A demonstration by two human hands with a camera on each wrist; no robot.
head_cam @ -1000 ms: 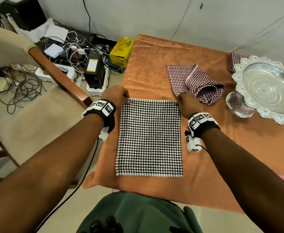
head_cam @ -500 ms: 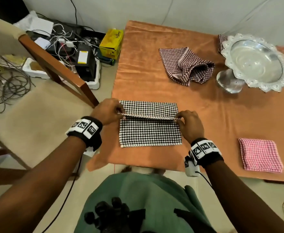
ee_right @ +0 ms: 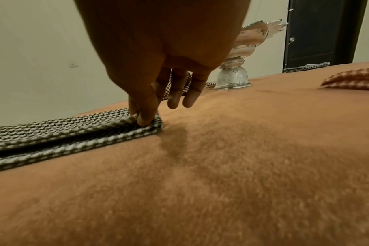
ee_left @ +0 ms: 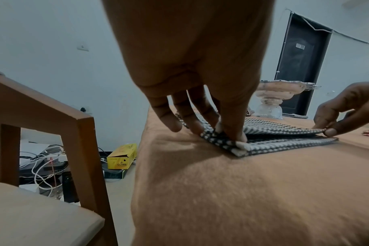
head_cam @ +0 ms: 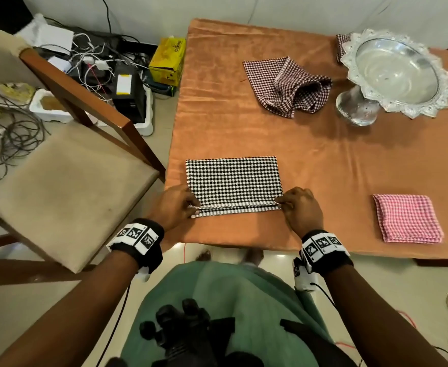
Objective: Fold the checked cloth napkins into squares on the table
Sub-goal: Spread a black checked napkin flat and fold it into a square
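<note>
The black-and-white napkin (head_cam: 233,181) is folded over on the counter (head_cam: 323,160), top-layer corners pinched near its front edge by left grip (head_cam: 173,205) and right grip (head_cam: 301,207).

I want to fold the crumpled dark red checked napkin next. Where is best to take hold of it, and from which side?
Probably the flat corner of the dark red napkin on its left, coming from the left. That part lies spread on the table, while its right side is bunched into loose folds close to the silver stand.
</note>
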